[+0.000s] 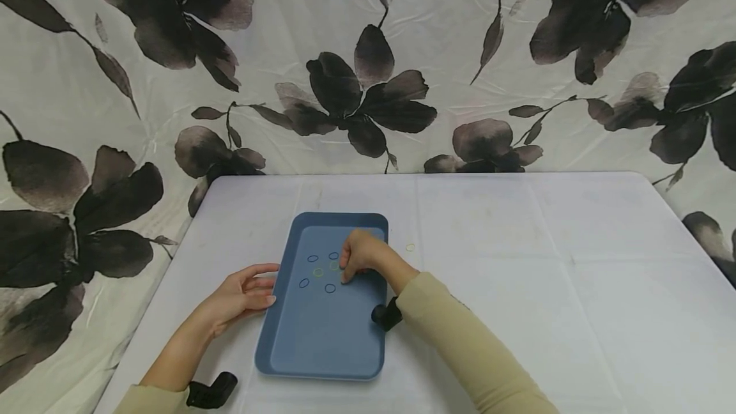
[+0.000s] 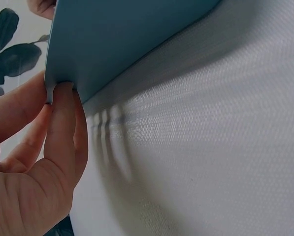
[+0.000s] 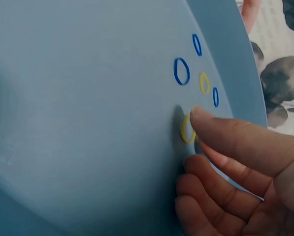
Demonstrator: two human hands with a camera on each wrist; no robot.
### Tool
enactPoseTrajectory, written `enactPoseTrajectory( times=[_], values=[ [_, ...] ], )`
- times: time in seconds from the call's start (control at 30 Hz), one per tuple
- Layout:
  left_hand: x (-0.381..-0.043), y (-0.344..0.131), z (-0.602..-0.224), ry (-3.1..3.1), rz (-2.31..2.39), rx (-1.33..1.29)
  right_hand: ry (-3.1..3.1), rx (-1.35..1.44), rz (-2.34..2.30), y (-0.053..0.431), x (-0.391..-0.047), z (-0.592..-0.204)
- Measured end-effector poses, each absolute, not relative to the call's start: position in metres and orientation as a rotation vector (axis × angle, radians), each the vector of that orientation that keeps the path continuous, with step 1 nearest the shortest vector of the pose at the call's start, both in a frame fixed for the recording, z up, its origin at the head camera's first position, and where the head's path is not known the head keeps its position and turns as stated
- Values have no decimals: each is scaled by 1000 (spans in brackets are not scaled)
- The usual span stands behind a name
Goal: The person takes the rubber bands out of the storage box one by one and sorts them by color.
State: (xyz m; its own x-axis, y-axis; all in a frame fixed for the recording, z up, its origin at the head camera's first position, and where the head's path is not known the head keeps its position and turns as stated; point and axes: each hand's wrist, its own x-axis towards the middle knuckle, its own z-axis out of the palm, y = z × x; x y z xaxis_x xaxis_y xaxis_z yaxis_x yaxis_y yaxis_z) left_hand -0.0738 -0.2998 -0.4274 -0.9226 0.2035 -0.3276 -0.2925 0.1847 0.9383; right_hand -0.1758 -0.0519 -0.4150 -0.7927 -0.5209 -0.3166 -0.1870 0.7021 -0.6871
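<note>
A blue tray [image 1: 322,344] lies on the table with several small thin rings like rubber bands on its floor, including a dark blue band [image 1: 330,288] and a yellow band [image 1: 318,273]. My right hand [image 1: 362,253] is low over the tray, fingers bent, thumb and index at a second yellow band [image 3: 183,132]; the thumb covers part of it. Beside the tray, my left hand [image 1: 244,292] touches the left rim with fingertips and thumb, the fingers mostly extended. In the left wrist view those fingertips [image 2: 63,93] meet the tray's outer side just under the lip.
Another yellow band [image 1: 410,247] lies on the white table [image 1: 517,286], right of the tray. A flower-printed cloth [image 1: 368,82] hangs behind the table's far edge. Black wrist mounts [image 1: 213,390] show at both wrists.
</note>
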Motion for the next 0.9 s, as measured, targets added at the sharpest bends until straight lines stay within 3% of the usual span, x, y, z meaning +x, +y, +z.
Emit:
enactPoseTrajectory(
  times=[0.37,0.9],
  values=[
    [-74,-300,-427,2089,1779,-95,2546,-672,-703,-58,-172,-418],
    [-73,-299,-427,2081,1791,-69,2458,-696,-770,-53,-170,-418]
  ],
)
